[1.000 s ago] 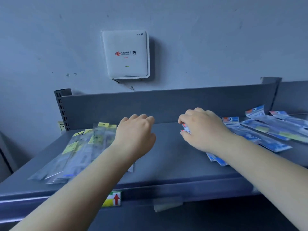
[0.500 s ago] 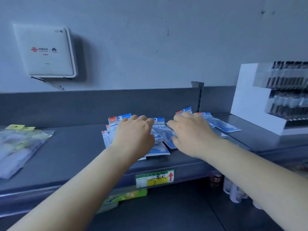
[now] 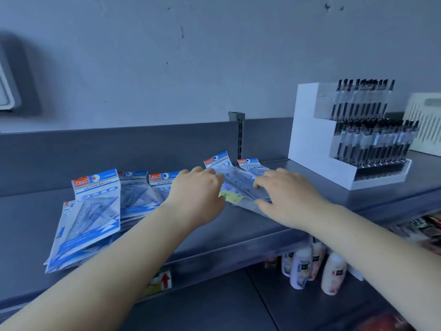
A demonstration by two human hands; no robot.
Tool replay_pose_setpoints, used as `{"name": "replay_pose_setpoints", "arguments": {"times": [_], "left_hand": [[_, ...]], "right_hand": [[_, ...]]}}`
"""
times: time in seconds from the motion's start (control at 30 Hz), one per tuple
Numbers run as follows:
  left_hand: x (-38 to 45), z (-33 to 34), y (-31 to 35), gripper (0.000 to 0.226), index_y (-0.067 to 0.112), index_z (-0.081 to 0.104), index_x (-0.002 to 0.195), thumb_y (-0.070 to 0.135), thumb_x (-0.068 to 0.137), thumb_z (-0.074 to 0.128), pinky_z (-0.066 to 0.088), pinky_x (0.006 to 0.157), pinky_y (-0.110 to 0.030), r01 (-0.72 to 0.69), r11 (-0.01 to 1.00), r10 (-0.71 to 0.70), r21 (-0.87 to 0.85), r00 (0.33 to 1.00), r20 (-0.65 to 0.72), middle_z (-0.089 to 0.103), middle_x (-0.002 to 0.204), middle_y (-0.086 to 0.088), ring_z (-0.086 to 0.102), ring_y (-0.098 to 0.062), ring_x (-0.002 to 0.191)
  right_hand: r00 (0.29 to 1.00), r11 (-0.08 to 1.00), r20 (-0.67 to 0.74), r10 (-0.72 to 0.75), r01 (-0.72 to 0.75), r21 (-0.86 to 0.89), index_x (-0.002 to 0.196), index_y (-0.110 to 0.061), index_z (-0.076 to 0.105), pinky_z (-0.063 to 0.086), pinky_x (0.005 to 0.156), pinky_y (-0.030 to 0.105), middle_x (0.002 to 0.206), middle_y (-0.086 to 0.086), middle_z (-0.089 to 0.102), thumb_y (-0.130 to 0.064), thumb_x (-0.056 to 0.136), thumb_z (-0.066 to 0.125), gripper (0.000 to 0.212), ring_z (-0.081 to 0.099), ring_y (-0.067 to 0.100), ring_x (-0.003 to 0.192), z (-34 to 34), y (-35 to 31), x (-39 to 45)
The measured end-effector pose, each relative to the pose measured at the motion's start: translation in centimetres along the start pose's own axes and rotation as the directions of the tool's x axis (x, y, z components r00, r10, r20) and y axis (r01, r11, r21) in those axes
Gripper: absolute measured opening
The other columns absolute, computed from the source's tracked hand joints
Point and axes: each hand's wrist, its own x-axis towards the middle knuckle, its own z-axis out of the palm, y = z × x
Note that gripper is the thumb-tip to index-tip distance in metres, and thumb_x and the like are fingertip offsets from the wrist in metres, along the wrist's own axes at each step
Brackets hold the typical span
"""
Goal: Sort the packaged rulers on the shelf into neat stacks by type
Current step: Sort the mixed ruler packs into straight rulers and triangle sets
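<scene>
ruler packs (image 3: 95, 211): blue & white, red-orange logo patch at top, as I saw them
sticker (image 3: 231, 196): yellow-green, on pkg betw. my hands
shelf (image 3: 238, 225): dark grey
pen display (image 3: 307, 130): white, pens black
bottles (image 3: 301, 266): pale, floral print

Both arms reach forward — left hand (image 3: 198, 197) knuckles-up with fingers curled under, right hand (image 3: 285, 199) flatter, fingers spread.

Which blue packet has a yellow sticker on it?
The packet lying between the left hand and right hand; its yellow-green sticker shows there. The packets farther left show none.
</scene>
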Motion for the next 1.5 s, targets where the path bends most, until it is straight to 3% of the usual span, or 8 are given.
{"name": "replay_pose_setpoints", "arguments": {"times": [0.53, 0.7, 0.8, 0.9, 1.1, 1.23, 1.37, 1.5], "left_hand": [[8.8, 5.1, 1.7, 0.031, 0.019, 0.054, 0.116, 0.038, 0.093, 0.043, 0.035, 0.082, -0.029, -0.031, 0.999, 0.033, -0.023, 0.994, 0.102, 0.058, 0.116, 0.002, 0.051, -0.022, 0.11], [9.7, 6.3, 2.5, 0.043, 0.021, 0.051, 0.123, 0.05, 0.093, 0.039, 0.029, 0.078, -0.026, 0.039, 0.997, -0.026, -0.063, 0.981, 0.191, 0.055, 0.124, 0.003, 0.049, -0.02, 0.117], [10.3, 6.8, 2.7, 0.046, 0.022, 0.05, 0.123, 0.054, 0.093, 0.039, 0.035, 0.083, -0.027, 0.082, 0.995, -0.065, -0.062, 0.967, 0.246, 0.055, 0.123, 0.002, 0.048, -0.02, 0.117], [10.9, 7.2, 3.1, 0.049, 0.021, 0.052, 0.118, 0.059, 0.091, 0.037, 0.037, 0.09, -0.031, 0.115, 0.993, -0.1, -0.033, 0.952, 0.289, 0.056, 0.12, 0.002, 0.046, -0.02, 0.115], [11.7, 8.4, 3.9, 0.055, 0.023, 0.042, 0.09, 0.076, 0.079, 0.033, 0.031, 0.098, -0.034, 0.253, 0.967, -0.226, -0.023, 0.898, 0.378, 0.058, 0.113, 0.003, 0.043, -0.019, 0.115], [12.1, 8.5, 3.3, 0.058, 0.021, 0.049, 0.11, 0.069, 0.077, 0.05, 0.034, 0.089, -0.031, 0.371, 0.915, -0.277, -0.156, 0.862, 0.424, 0.048, 0.084, 0.009, 0.043, -0.019, 0.113], [12.2, 8.8, 2.0, 0.066, 0.025, 0.038, 0.137, 0.049, 0.081, 0.063, 0.037, 0.097, -0.027, 0.473, 0.827, -0.319, -0.304, 0.84, 0.438, 0.054, 0.126, 0.003, 0.044, -0.019, 0.124], [12.0, 9.3, 2.2, 0.073, 0.024, 0.038, 0.136, 0.057, 0.076, 0.062, 0.036, 0.097, -0.028, 0.488, 0.82, -0.355, -0.299, 0.843, 0.403, 0.053, 0.128, 0.003, 0.043, -0.017, 0.122]], "right_hand": [[0.977, 0.963, 0.141, 0.159, -0.185, 0.195, 0.109, -0.024, 0.057, 0.042, 0.084, 0.03, 0.11, -0.006, 0.054, -0.033, 0.088, 0.054, 0.023, 0.051, 0.015, 0.102, 4.8, 9.3, 6.4], [0.978, 0.951, 0.194, 0.082, -0.135, 0.277, 0.11, -0.02, 0.058, 0.041, 0.084, 0.03, 0.1, -0.007, 0.049, -0.032, 0.087, 0.057, 0.025, 0.047, 0.013, 0.094, 6.4, 11.1, 8.7], [0.97, 0.951, 0.243, -0.013, -0.063, 0.304, 0.114, -0.023, 0.057, 0.036, 0.073, 0.024, 0.096, -0.012, 0.042, -0.038, 0.087, 0.058, 0.03, 0.044, 0.011, 0.092, 6.9, 12.0, 10.0], [0.949, 0.955, 0.307, -0.079, -0.016, 0.295, 0.12, -0.029, 0.055, 0.027, 0.069, 0.023, 0.113, -0.01, 0.048, -0.045, 0.087, 0.057, 0.037, 0.041, 0.009, 0.095, 7.4, 13.1, 10.9], [0.917, 0.904, 0.378, -0.128, -0.049, 0.425, 0.135, -0.028, 0.042, 0.033, 0.084, 0.022, 0.14, -0.009, 0.044, -0.051, 0.082, 0.061, 0.061, 0.044, 0.012, 0.123, 9.4, 14.7, 11.5], [0.904, 0.821, 0.391, -0.17, -0.089, 0.563, 0.135, -0.031, 0.04, 0.037, 0.101, 0.024, 0.139, -0.012, 0.045, -0.046, 0.073, 0.072, 0.072, 0.044, 0.007, 0.126, 10.0, 15.2, 11.6], [0.896, 0.756, 0.395, -0.205, -0.111, 0.645, 0.136, -0.031, 0.038, 0.035, 0.108, 0.031, 0.142, -0.011, 0.042, -0.037, 0.063, 0.082, 0.085, 0.04, 0.006, 0.13, 9.8, 15.1, 11.8], [0.885, 0.795, 0.436, -0.162, -0.144, 0.589, 0.135, -0.032, 0.036, 0.04, 0.102, 0.031, 0.136, -0.014, 0.046, -0.045, 0.061, 0.081, 0.087, 0.045, 0.008, 0.125, 9.6, 15.0, 11.7]]}}
